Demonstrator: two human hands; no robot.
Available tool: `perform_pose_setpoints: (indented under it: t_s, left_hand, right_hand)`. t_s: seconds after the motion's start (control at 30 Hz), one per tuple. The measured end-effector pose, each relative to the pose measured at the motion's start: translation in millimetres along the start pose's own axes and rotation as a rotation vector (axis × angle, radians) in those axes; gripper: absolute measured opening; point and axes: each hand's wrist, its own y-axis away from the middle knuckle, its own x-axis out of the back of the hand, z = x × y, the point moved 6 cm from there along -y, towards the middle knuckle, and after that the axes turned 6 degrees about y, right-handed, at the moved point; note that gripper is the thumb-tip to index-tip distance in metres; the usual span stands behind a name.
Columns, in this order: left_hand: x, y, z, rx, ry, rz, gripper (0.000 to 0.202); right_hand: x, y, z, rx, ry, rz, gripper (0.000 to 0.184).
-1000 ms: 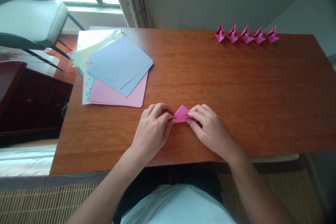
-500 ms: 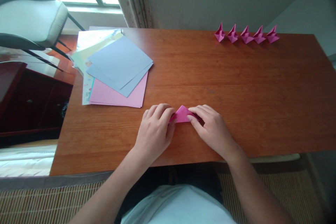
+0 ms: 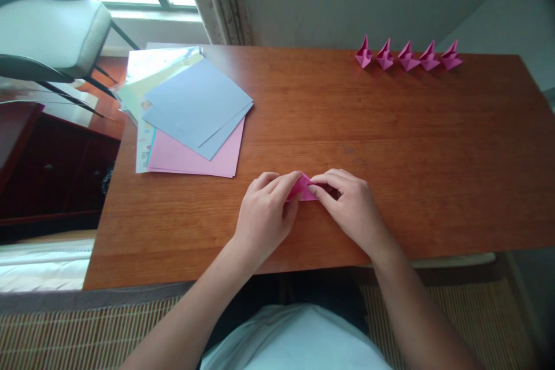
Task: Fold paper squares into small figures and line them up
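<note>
A small piece of folded pink paper point(image 3: 307, 191) is held between my two hands near the front of the wooden table point(image 3: 338, 127). My left hand point(image 3: 269, 205) covers its left part, thumb and fingers closed on it. At the paper's right side, my right hand point(image 3: 349, 202) pinches the edge between thumb and forefinger. Only the middle and the top point of the paper show; the rest is under my fingers.
Several pink folded paper figures point(image 3: 408, 58) stand in a row along the back right edge. On the left lie blue-grey sheets point(image 3: 199, 101), pink sheets point(image 3: 195, 156) and clear-wrapped paper point(image 3: 143, 69). A chair point(image 3: 52, 34) stands beyond the left edge.
My left hand has slid right along the folded paper and covers more of it. My right thumb and forefinger have come closer together at the right side.
</note>
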Motion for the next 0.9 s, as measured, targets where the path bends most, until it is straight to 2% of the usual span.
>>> perform_pose_setpoints:
  t_s: [0.33, 0.67, 0.9]
  left_hand:
    - [-1.3, -0.5, 0.0, -0.003, -0.036, 0.02, 0.027]
    - [-1.0, 0.3, 0.2, 0.006, -0.043, 0.045, 0.027]
    - [5.5, 6.0, 1.3, 0.021, -0.004, 0.115, 0.024]
  right_hand:
    - [-3.8, 0.3, 0.4, -0.011, 0.117, 0.088, 0.01]
    - [-5.7, -2.7, 1.2, -0.033, 0.141, 0.073, 0.011]
    - [-6.7, -1.9, 1.6, -0.034, 0.147, 0.083, 0.014]
